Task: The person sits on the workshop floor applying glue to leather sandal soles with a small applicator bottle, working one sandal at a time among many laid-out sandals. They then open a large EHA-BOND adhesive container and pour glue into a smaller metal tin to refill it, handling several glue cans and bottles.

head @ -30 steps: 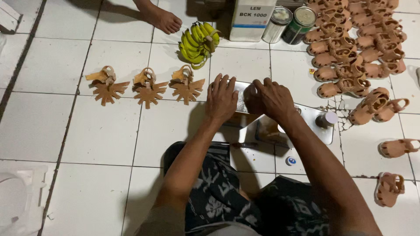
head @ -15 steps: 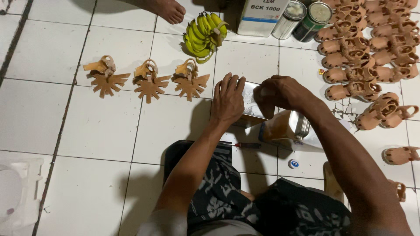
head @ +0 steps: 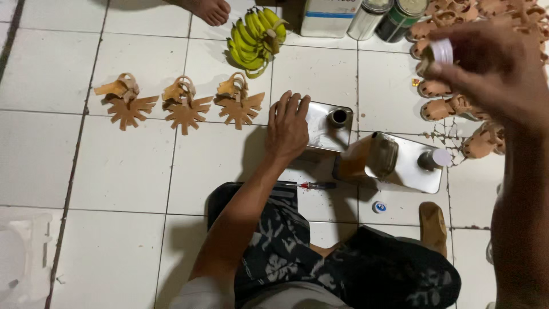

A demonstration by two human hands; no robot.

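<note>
R hand [head: 486, 68] has lifted away from the metal can [head: 321, 127] since half a sec ago, now raised w/ a small white cap [head: 441, 50] pinched in its fingertips. L hand [head: 287, 127] stays flat on the can, whose spout is uncapped. Beyond: bananas [head: 254, 37].

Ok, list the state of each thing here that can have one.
near metal can: cap off, spout open, steadied by left hand
white cap: off, lifted in right hand
far metal can: capped, lying flat
round tins: lids on, upright
bananas: unpeeled, in a bunch
three leather cutouts: straps looped, flat on floor
</note>
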